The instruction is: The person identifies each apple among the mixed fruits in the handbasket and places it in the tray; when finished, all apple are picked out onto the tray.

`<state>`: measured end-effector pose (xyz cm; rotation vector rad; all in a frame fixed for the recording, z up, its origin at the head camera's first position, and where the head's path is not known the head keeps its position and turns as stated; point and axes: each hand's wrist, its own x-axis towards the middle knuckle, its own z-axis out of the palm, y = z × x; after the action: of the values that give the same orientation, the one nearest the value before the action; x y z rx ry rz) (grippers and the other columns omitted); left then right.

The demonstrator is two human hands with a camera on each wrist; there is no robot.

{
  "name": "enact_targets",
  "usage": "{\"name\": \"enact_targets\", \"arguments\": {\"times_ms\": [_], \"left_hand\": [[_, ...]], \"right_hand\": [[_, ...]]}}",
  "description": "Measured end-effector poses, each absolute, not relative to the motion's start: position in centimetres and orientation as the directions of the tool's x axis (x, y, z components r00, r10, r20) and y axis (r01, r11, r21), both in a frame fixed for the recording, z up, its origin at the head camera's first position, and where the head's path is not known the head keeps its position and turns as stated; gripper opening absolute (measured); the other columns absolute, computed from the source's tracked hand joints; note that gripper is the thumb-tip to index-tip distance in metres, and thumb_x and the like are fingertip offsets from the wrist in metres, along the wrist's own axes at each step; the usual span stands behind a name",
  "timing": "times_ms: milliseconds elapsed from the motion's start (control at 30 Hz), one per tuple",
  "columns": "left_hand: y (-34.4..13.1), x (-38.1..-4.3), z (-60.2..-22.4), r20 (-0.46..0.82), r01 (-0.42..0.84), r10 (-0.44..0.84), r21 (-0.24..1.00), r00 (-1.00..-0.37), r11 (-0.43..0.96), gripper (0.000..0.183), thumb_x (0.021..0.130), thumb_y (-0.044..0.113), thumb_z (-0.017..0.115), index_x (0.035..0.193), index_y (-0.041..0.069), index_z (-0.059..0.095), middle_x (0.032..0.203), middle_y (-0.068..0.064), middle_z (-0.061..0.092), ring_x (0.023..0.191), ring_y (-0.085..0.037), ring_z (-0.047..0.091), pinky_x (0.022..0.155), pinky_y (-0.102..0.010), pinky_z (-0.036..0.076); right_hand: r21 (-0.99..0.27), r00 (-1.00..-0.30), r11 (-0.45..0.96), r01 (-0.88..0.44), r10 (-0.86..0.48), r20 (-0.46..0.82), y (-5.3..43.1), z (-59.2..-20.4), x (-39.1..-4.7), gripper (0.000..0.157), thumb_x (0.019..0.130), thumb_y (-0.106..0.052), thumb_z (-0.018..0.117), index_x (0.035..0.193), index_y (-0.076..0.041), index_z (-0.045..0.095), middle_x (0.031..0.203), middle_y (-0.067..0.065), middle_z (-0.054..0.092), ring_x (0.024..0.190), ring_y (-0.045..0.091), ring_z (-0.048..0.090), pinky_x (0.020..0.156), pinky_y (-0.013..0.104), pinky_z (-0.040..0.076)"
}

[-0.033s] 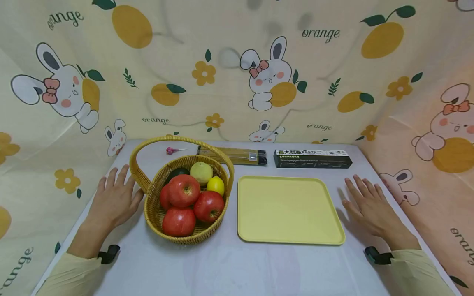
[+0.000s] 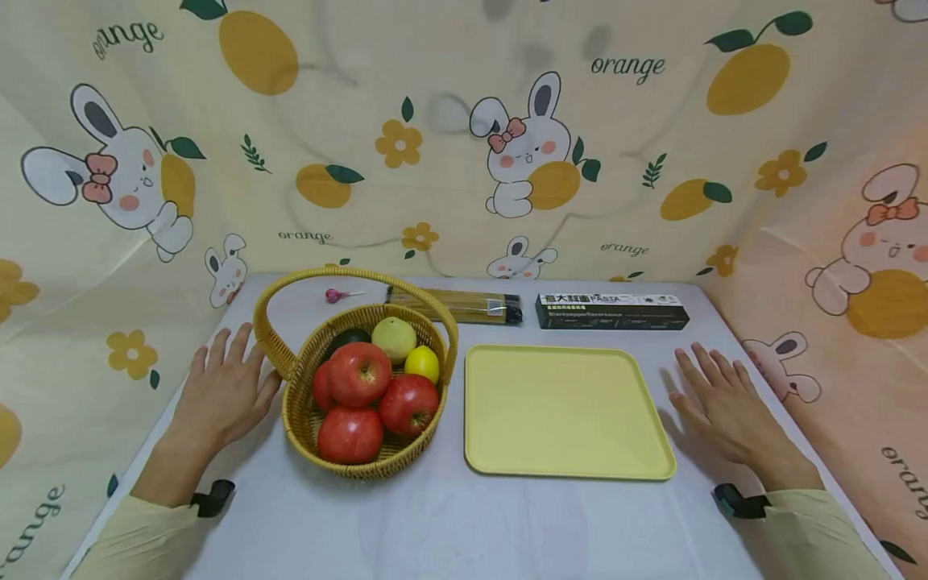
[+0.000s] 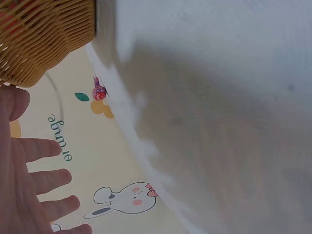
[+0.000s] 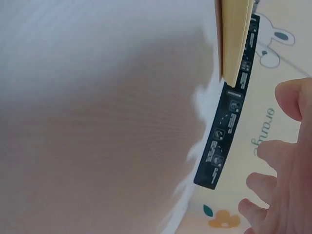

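Observation:
My left hand (image 2: 225, 391) lies with fingers spread, just left of a woven basket (image 2: 355, 470) with an arched handle. In the left wrist view its thumb appears close to the basket (image 3: 53, 36); whether they touch I cannot tell. Inside the basket are several red apples (image 2: 360, 373), a pale green round fruit (image 2: 394, 338), a yellow lemon-like fruit (image 2: 422, 364) and a dark green fruit (image 2: 348, 341), partly hidden. My right hand (image 2: 732, 411), fingers extended, holds nothing. It is to the right of a flat yellow tray (image 2: 569, 411) that bears nothing.
Behind the tray lies a black-and-white pasta box (image 2: 612, 312). A long pack of noodle-like sticks (image 2: 460, 306) lies partly behind the basket handle. A wrapped lollipop (image 2: 333, 296) is at the back left. Patterned cloth (image 2: 449, 161) surrounds the white tabletop (image 2: 464, 524).

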<state>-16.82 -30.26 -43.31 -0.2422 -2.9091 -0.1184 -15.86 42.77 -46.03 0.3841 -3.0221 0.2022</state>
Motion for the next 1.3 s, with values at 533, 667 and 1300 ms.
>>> {"name": "enact_targets", "arguments": {"times_ms": [533, 667, 1300], "left_hand": [[-32.3, -15.6, -41.9, 0.277, 0.216, 0.171, 0.142, -0.945, 0.966, 0.077, 0.106, 0.040, 0.066, 0.161, -0.009, 0.042, 0.163, -0.039, 0.042, 0.151, -0.061, 0.034, 0.126, -0.076, 0.028], [-32.8, -14.0, -40.8, 0.289, 0.220, 0.141, 0.263, -0.947, 0.939, 0.085, 0.103, 0.042, 0.073, 0.167, -0.003, 0.038, 0.166, -0.035, 0.042, 0.153, -0.057, 0.036, 0.126, -0.076, 0.028], [-26.6, -10.5, -37.5, 0.494, 0.528, 0.237, 0.610, -0.836, 0.591, 0.089, 0.075, -0.003, 0.098, 0.155, 0.015, 0.063, 0.155, 0.009, 0.066, 0.142, 0.007, 0.056, 0.109, -0.006, 0.043]], "right_hand": [[-0.226, -0.928, 0.910, -0.349, -0.302, 0.218, 43.7, -44.8, -14.9, 0.073, 0.114, -0.027, 0.053, 0.175, -0.008, 0.020, 0.179, 0.030, 0.020, 0.165, 0.055, 0.017, 0.139, 0.048, -0.011], [-0.287, -0.920, 0.884, -0.368, -0.303, 0.247, 43.7, -43.9, -14.2, 0.071, 0.113, -0.024, 0.057, 0.176, -0.014, 0.025, 0.178, 0.028, 0.027, 0.162, 0.053, 0.026, 0.141, 0.044, -0.002], [-0.360, -0.935, 0.865, -0.349, -0.296, 0.196, 42.2, -43.3, -14.0, 0.060, 0.111, -0.025, 0.064, 0.168, -0.018, 0.045, 0.161, 0.029, 0.054, 0.142, 0.058, 0.051, 0.136, 0.038, 0.024]]}}
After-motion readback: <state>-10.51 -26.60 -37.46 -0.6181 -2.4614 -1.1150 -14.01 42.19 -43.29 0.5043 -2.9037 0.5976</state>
